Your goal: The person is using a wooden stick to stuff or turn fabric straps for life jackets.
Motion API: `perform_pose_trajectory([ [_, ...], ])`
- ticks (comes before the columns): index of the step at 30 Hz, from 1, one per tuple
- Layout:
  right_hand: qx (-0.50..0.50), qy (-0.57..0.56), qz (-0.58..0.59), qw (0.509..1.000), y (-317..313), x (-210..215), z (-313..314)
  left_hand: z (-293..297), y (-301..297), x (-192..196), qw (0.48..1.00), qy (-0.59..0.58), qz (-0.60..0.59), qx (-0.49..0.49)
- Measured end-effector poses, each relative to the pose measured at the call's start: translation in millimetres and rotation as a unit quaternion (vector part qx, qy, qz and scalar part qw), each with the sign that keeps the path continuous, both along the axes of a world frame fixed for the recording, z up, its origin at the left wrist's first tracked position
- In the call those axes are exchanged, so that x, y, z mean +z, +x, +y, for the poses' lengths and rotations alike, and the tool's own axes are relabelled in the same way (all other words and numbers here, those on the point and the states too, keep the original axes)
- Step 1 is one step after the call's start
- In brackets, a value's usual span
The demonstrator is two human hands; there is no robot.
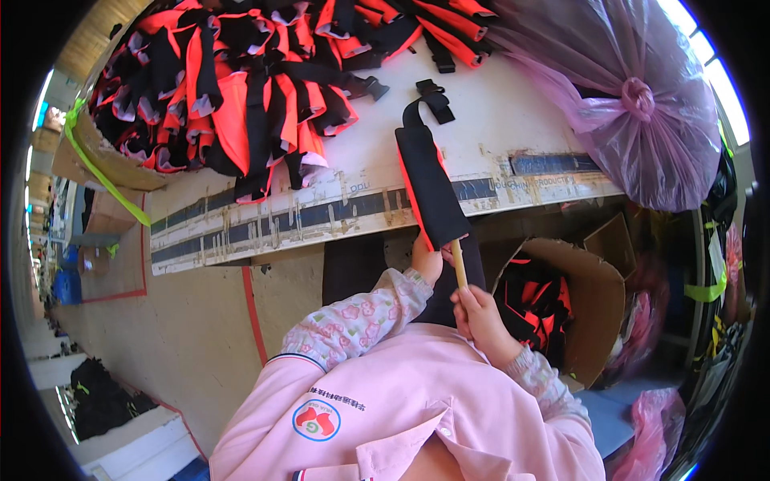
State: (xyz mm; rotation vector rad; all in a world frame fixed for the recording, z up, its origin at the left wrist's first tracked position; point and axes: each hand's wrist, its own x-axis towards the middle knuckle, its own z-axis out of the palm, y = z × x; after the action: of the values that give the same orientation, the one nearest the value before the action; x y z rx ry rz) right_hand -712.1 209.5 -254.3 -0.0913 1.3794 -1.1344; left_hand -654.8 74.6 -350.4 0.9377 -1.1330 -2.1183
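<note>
A black fabric sleeve with an orange edge (431, 184) lies across the table's front edge, its lower end hanging over. From its far end runs a black strap with a black plastic buckle (433, 90). My left hand (427, 261) is closed on the sleeve's lower corner, its fingers partly hidden by the fabric. A thin pale stick (459, 271), apparently wooden, is gripped by my right hand (480, 314). The stick's upper end disappears at the sleeve's lower opening; how far it reaches in is hidden.
A large heap of black and orange fabric pieces (233, 104) covers the left of the white table (377, 140). At right sits a knotted translucent purple bag (638, 100). Below the table, a cardboard box (597, 301) holds more such pieces. Red lines (254, 309) mark the floor.
</note>
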Motion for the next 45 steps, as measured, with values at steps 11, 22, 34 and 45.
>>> perform_pose_trajectory([
  [11,0.004,-0.016,0.090,0.996,-2.2,-31.9,-50.9,-2.9,-1.8,-10.7,0.998,-0.006,-0.057,0.011],
  [22,0.010,-0.092,0.389,0.917,-3.5,-62.7,-13.6,0.3,9.3,-16.2,0.995,0.018,0.080,-0.050],
  [34,0.046,-0.104,0.394,0.912,-18.8,-40.8,-34.6,0.9,7.2,-26.0,1.000,-0.021,-0.009,-0.016],
  [45,-0.119,-0.086,0.178,0.973,9.9,-68.4,-43.7,4.8,-1.2,-22.2,0.999,-0.049,-0.022,-0.011],
])
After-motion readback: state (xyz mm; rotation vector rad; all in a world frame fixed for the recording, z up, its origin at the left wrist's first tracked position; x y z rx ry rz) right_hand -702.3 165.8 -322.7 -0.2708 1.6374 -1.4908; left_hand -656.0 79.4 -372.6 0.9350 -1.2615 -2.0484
